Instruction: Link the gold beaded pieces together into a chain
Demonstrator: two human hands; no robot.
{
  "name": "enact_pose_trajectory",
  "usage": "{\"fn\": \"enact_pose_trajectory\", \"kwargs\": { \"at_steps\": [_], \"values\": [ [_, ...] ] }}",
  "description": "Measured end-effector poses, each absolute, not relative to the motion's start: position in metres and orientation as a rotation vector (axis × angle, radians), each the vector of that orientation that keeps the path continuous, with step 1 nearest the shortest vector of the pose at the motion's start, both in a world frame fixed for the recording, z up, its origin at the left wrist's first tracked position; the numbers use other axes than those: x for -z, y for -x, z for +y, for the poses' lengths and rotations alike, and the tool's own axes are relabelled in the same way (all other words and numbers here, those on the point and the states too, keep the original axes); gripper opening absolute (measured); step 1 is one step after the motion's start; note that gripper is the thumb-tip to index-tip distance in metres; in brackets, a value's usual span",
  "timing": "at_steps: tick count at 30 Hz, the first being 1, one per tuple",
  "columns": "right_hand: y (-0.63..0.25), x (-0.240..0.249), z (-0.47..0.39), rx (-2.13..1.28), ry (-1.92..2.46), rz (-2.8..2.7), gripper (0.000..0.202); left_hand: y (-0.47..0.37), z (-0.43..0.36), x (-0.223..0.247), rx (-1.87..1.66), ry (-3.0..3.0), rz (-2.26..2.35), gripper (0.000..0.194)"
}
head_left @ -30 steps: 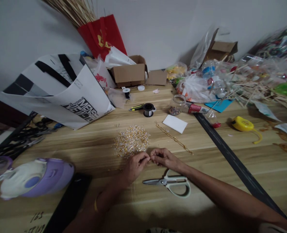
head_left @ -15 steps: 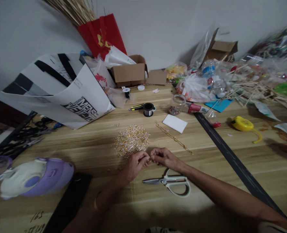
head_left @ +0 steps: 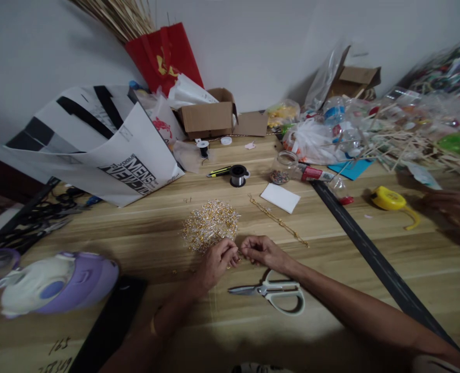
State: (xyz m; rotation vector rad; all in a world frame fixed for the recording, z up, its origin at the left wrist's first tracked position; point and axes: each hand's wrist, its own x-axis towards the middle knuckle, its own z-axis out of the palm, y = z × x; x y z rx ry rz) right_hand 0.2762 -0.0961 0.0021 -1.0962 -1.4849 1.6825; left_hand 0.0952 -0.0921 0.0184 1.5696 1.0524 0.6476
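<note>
My left hand (head_left: pixel 219 261) is closed in a pinch at the near edge of a round bundle of gold and clear beads (head_left: pixel 210 225). Facing it, fingertips nearly meeting, my right hand (head_left: pixel 264 252) pinches too. What the fingers hold is too small to make out. Faint gold strands (head_left: pixel 213 303) hang below my left wrist. Scissors with pale handles (head_left: pixel 284 296) lie just nearer than my right hand. Beyond that hand a gold beaded chain (head_left: pixel 278 221) is stretched out on the wooden table (head_left: pixel 155 228).
A wire spool (head_left: pixel 238 176), a jar of beads (head_left: pixel 284 168) and a white folded paper (head_left: pixel 280 197) stand farther back. At right lies a yellow tape measure (head_left: pixel 388 198), near another person's hand (head_left: pixel 457 203). A purple-and-white bottle (head_left: pixel 58 285) and a black phone-like slab (head_left: pixel 111 321) are at left.
Another person's hand has come farther into view at the right edge. My own hands have barely shifted, still pinching close together.
</note>
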Motion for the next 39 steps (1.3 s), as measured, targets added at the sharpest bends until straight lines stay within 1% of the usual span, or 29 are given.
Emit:
{"fn": "enact_pose_trajectory", "kwargs": {
  "at_steps": [17, 23, 29, 31, 35, 39],
  "values": [
    [-0.276, -0.002, -0.096, -1.656, 1.058, -1.546, 0.036, -0.095, -0.092, -0.015, -0.669, -1.594, 1.032, 0.018],
    [-0.276, 0.001, -0.097, -1.627, 1.043, -1.585, 0.037, -0.095, -0.093, -0.01, -0.668, -1.574, 1.001, 0.02],
    [-0.276, -0.002, -0.097, -1.636, 1.069, -1.57, 0.038, -0.095, -0.092, -0.009, -0.67, -1.591, 1.006, 0.015],
    [-0.276, -0.003, -0.097, -1.64, 1.07, -1.555, 0.038, -0.095, -0.092, -0.01, -0.685, -1.618, 1.021, 0.008],
    [-0.276, -0.002, -0.097, -1.643, 1.08, -1.522, 0.039, -0.096, -0.094, -0.007, -0.706, -1.735, 1.09, 0.012],
    [-0.276, 0.0, -0.098, -1.627, 1.079, -1.529, 0.039, -0.095, -0.096, -0.004, -0.716, -1.944, 1.105, 0.01]
  ]
}}
